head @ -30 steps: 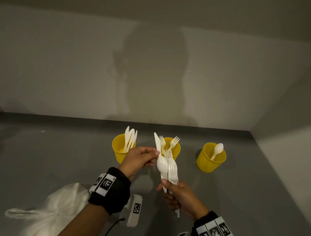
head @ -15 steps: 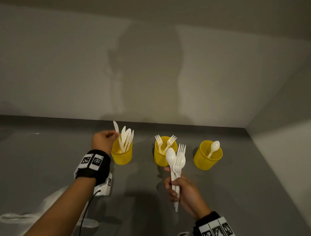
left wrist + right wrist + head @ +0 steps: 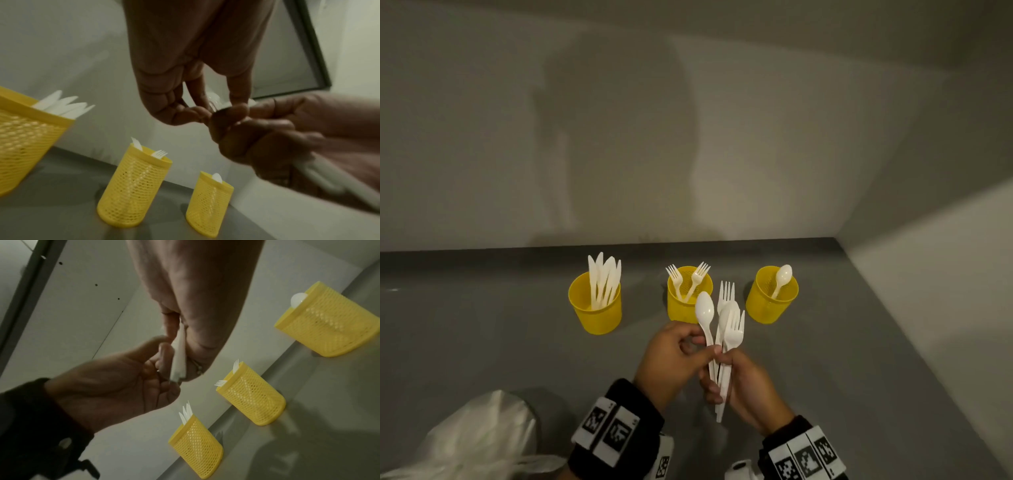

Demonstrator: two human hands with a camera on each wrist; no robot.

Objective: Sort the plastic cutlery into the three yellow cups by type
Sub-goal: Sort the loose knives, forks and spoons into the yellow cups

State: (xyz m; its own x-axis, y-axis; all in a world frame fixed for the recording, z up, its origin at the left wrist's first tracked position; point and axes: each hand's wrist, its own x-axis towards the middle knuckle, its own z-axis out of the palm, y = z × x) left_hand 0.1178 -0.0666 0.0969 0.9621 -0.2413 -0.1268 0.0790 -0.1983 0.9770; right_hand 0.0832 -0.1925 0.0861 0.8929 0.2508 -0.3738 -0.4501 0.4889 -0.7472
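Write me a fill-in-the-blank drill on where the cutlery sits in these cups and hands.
1. The left cup holds only ____.
2. The right cup holds one ____.
3. The bundle of spoons and forks is gripped by the ____ hand.
4. The left hand pinches the handle of a ____ from the bundle.

Missing words: knives; spoon; right; spoon

Grey tabletop [image 3: 482, 342], three yellow cups [image 3: 595, 308] in a row, white plastic bag [image 3: 479, 442]
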